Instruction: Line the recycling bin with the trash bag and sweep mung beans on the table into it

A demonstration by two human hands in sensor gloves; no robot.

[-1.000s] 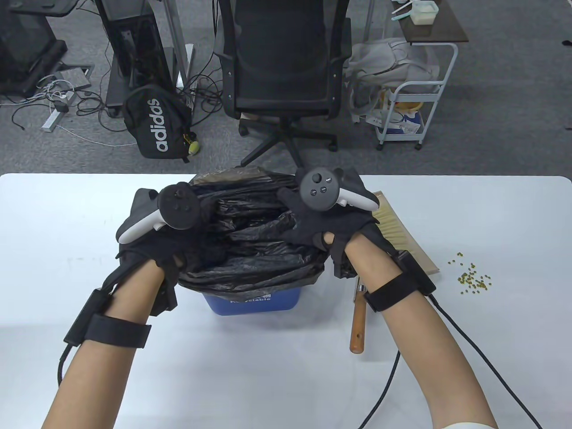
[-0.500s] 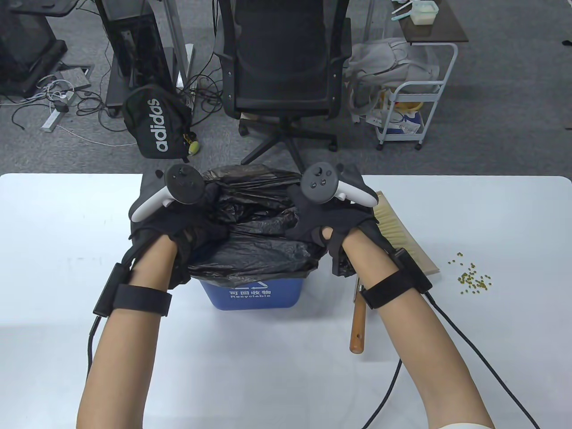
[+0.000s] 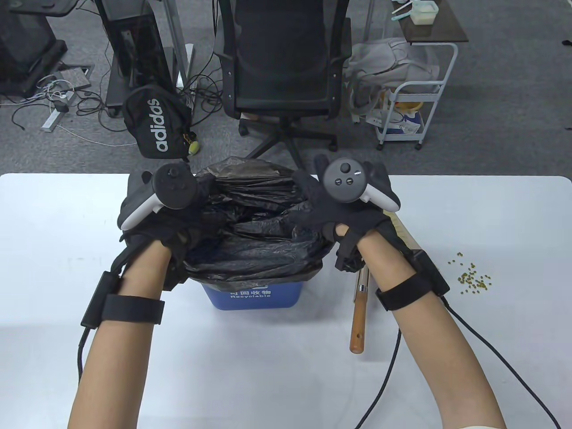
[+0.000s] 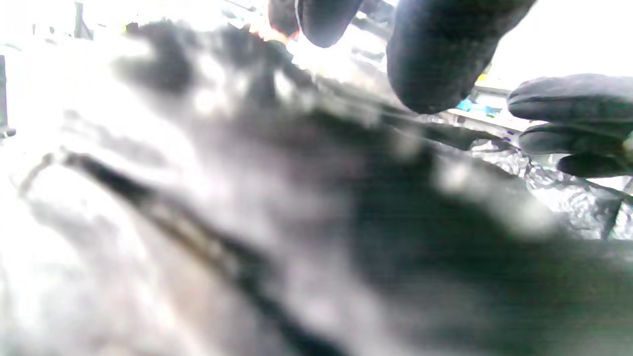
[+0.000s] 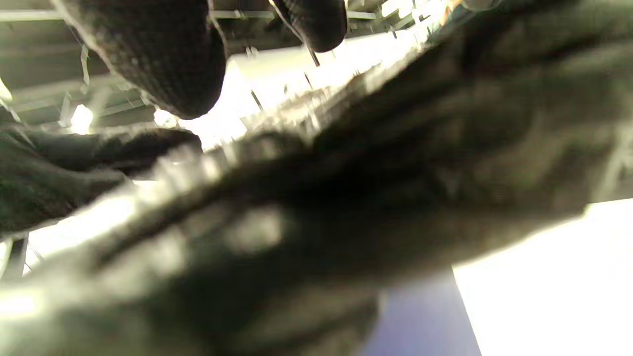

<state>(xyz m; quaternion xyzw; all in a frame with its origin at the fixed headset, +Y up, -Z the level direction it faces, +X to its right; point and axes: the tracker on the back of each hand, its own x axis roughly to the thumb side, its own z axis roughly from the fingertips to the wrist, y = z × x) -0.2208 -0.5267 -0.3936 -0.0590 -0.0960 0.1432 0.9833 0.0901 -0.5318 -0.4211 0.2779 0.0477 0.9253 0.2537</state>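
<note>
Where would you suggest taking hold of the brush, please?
Probably by the brown wooden handle: it points toward the person, lies bare on the table, and the right hand covers the bristle end. Come from above, on the near side.

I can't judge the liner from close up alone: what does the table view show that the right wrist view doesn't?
Only the table view shows the mung beans, the brush, the left hand and the bin's label. Only the right wrist view shows the right hand's fingertips from below, above blurred plastic. Both show the trash bag draped over the blue recycling bin.
</note>
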